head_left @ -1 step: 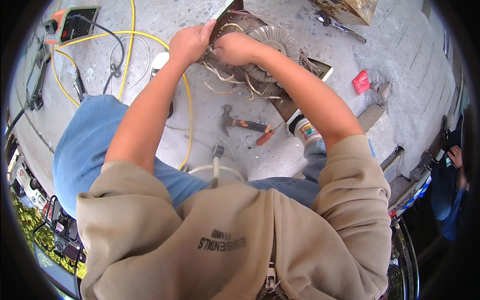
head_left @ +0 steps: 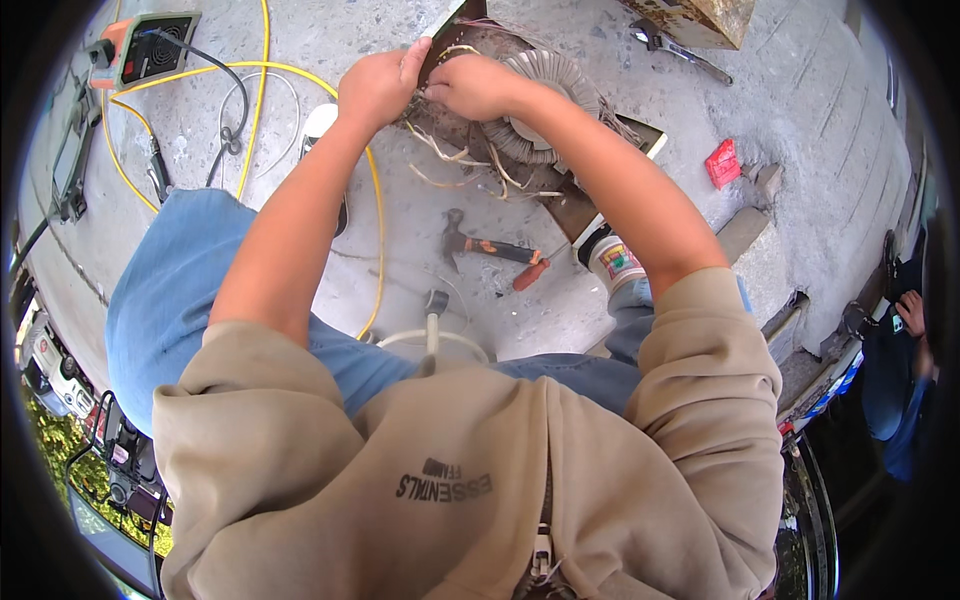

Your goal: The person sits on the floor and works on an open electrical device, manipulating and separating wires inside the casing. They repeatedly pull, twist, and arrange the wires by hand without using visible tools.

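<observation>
Head view. Both hands together at the top, forearms reaching up from below. Left hand (head_left: 380, 86): fingers curled, thumb straight along the pale edge of the brown metal casing (head_left: 482, 40); appears closed on that edge, the grip itself partly hidden. Right hand (head_left: 470, 86): just beside the left, fingers bent inward, tips bunched near the casing's edge. Cannot tell how tightly they close, or whether a wire lies between them.

Casing at top centre, on the concrete floor (head_left: 590, 325), running from the hands down toward the right shoe (head_left: 613, 259). Ribbed round coil (head_left: 535, 143) in it, right of the hands, partly covered by the right forearm. Loose pale wires (head_left: 437, 147) spill out below the hands, bare ends splayed.

Below the casing: hammer (head_left: 490, 248), head to the left; red-handled screwdriver (head_left: 531, 275) near the end of its handle. Yellow hose (head_left: 378, 220) loops along the left side; orange-and-grey machine (head_left: 150, 52) at upper left.

Upper right: adjustable wrench (head_left: 685, 56) near a rusty box (head_left: 712, 20). Red packet (head_left: 722, 165) farther down, well apart from the coil. Far right edge: another person's hand (head_left: 910, 313), well away from the work.
</observation>
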`<state>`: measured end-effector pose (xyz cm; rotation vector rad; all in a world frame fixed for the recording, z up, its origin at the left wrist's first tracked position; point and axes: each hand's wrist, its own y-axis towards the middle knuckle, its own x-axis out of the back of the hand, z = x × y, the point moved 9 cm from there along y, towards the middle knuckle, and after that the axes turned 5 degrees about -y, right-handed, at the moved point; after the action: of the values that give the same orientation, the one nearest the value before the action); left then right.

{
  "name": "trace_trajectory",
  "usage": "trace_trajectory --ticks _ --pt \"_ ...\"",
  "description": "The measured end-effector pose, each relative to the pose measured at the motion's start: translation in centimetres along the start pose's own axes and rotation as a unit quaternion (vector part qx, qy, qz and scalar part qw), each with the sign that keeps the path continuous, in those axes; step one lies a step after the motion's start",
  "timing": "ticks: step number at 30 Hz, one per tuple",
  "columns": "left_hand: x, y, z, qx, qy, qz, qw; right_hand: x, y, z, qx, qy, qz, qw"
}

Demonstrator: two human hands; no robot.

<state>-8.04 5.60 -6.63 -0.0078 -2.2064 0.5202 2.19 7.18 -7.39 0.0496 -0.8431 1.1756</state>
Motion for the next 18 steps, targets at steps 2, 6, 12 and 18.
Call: trace_trajectory --ticks 2,6,12,18 --pt "0.0 0.2 -0.3 -0.004 -0.001 0.003 1.000 1.2 1.2 -1.7 -0.068 -0.017 -0.048 0.996" --pt "-0.2 0.5 -0.8 -0.010 0.009 0.002 1.000 -0.9 2.7 -3.6 -0.133 -0.112 -0.038 0.984" --pt "0.0 0.0 -0.2 -0.003 0.010 0.003 1.000 0.2 -1.0 0.3 0.001 -0.025 -0.027 0.999" --pt "0.2 0.2 -1.3 -0.008 0.009 0.005 1.000 0.5 1.5 -3.4 -0.132 -0.081 -0.118 0.981"
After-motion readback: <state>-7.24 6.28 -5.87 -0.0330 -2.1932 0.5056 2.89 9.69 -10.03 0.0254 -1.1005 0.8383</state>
